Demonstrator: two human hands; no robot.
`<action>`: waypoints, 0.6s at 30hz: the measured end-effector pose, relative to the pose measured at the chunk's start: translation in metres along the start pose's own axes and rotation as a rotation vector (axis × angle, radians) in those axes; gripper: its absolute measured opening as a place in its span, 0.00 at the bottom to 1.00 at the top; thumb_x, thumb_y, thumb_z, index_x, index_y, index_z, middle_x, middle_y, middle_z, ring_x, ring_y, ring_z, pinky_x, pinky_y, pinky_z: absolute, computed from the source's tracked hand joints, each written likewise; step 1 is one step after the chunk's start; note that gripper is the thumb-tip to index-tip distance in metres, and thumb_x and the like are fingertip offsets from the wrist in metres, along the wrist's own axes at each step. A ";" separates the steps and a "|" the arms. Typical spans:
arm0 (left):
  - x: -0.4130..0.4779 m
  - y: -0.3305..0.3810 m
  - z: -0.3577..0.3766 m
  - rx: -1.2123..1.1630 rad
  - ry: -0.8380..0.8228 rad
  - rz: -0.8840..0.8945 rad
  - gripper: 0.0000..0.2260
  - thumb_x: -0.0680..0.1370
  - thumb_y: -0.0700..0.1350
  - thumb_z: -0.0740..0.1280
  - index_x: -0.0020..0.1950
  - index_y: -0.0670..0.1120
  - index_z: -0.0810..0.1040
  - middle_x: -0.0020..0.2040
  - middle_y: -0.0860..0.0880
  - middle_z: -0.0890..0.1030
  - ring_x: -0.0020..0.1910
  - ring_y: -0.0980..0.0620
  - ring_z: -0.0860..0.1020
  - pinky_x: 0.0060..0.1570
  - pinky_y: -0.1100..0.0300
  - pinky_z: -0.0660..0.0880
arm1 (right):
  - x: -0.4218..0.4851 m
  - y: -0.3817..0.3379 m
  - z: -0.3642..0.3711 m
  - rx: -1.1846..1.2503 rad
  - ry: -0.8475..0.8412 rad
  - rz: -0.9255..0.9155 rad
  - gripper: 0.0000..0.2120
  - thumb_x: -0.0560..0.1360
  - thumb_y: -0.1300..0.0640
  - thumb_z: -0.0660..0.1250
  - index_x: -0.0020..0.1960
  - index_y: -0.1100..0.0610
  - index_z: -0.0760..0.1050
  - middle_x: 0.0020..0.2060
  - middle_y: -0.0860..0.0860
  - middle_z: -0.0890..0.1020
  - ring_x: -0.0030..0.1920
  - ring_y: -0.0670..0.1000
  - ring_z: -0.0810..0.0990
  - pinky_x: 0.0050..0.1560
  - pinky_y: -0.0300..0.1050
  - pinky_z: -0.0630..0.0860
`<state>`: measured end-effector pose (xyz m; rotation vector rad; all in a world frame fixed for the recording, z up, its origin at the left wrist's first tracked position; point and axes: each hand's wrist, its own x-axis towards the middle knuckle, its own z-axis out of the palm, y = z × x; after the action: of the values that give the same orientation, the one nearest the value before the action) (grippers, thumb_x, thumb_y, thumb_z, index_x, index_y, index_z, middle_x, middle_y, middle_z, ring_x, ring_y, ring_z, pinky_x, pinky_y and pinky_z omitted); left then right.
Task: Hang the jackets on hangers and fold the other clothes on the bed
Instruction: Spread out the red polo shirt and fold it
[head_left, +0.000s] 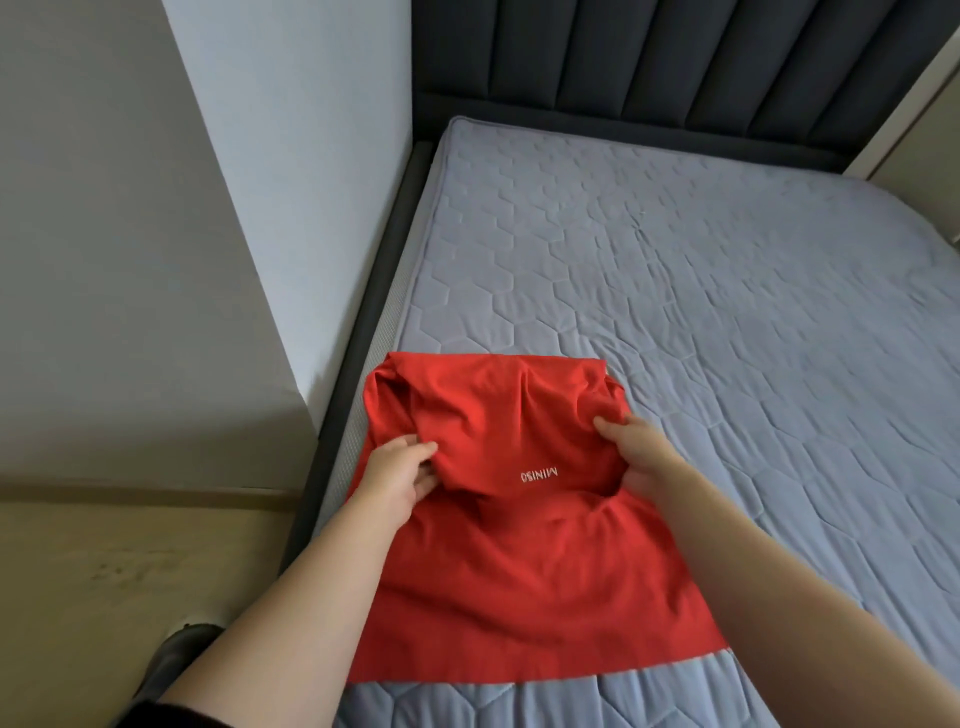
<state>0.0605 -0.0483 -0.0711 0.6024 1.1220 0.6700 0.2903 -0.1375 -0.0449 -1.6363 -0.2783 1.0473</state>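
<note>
A red T-shirt with small white lettering lies on the near left part of the bed, its far half doubled back toward me. My left hand grips the folded edge on the left side. My right hand grips the same folded edge on the right side. Both hands hold the fabric a little above the lower layer. No jackets or hangers are in view.
The bed has a pale blue quilted mattress cover and a dark padded headboard at the far end. A white wall runs close along the bed's left side. Beige floor lies at the left, with a dark shoe near the bottom.
</note>
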 end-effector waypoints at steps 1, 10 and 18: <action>0.001 0.007 -0.003 -0.083 0.025 0.053 0.08 0.79 0.33 0.60 0.49 0.45 0.74 0.41 0.48 0.78 0.33 0.56 0.79 0.31 0.64 0.77 | 0.001 -0.006 0.001 0.052 0.023 -0.053 0.14 0.77 0.67 0.62 0.62 0.64 0.74 0.31 0.49 0.83 0.33 0.49 0.81 0.50 0.54 0.79; 0.003 -0.001 -0.011 0.193 0.050 0.014 0.07 0.76 0.41 0.69 0.53 0.46 0.75 0.51 0.45 0.78 0.47 0.46 0.79 0.33 0.57 0.76 | 0.009 0.030 -0.013 -0.042 0.141 0.126 0.15 0.78 0.57 0.64 0.59 0.67 0.73 0.52 0.62 0.78 0.45 0.58 0.78 0.49 0.57 0.76; 0.011 0.001 -0.004 0.416 0.344 0.178 0.07 0.75 0.44 0.63 0.40 0.43 0.75 0.38 0.48 0.75 0.38 0.47 0.74 0.40 0.55 0.72 | 0.018 0.024 -0.014 -0.519 0.416 -0.078 0.10 0.76 0.61 0.61 0.37 0.63 0.72 0.30 0.57 0.74 0.34 0.60 0.75 0.35 0.50 0.73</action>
<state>0.0594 -0.0392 -0.0790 0.9754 1.5606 0.7145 0.3033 -0.1439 -0.0742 -2.2429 -0.3487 0.5745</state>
